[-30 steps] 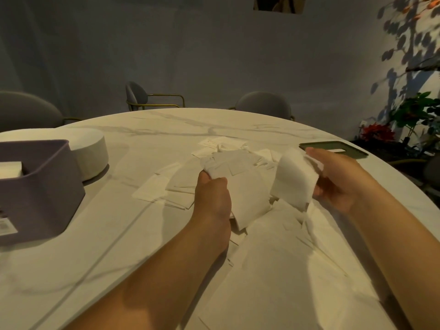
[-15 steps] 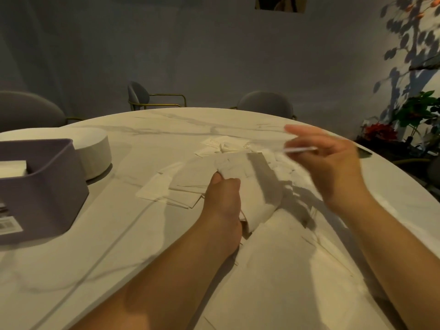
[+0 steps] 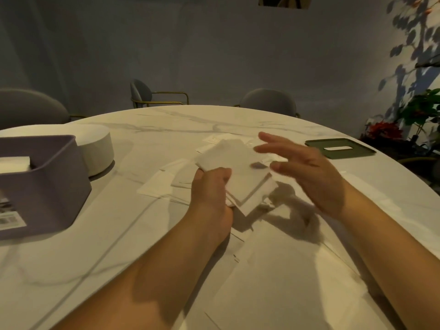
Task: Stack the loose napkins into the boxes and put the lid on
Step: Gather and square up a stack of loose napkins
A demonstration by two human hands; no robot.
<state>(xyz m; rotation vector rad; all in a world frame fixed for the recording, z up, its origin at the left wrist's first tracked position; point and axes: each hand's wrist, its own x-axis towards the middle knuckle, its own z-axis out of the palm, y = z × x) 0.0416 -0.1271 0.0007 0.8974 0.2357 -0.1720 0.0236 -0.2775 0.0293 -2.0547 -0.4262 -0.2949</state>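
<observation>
My left hand (image 3: 210,186) grips a stack of white napkins (image 3: 240,171) just above the marble table (image 3: 147,234). Beside the stack's right edge hovers my right hand (image 3: 307,173), fingers spread and holding nothing. More loose napkins (image 3: 164,186) lie scattered on the table beyond and below the stack, and several lie near me (image 3: 285,282). A purple box (image 3: 47,186) stands at the left with a few napkins (image 3: 14,163) inside. A dark green lid (image 3: 340,147) with a slot lies flat at the far right of the table.
A round white block (image 3: 97,148) sits behind the purple box. Grey chairs (image 3: 269,102) stand around the far side of the table. Potted plants (image 3: 423,110) are at the right, past the table edge.
My right hand laid the napkin it held onto the stack in my left hand and let go; its fingers are now spread. The stack has risen slightly.
</observation>
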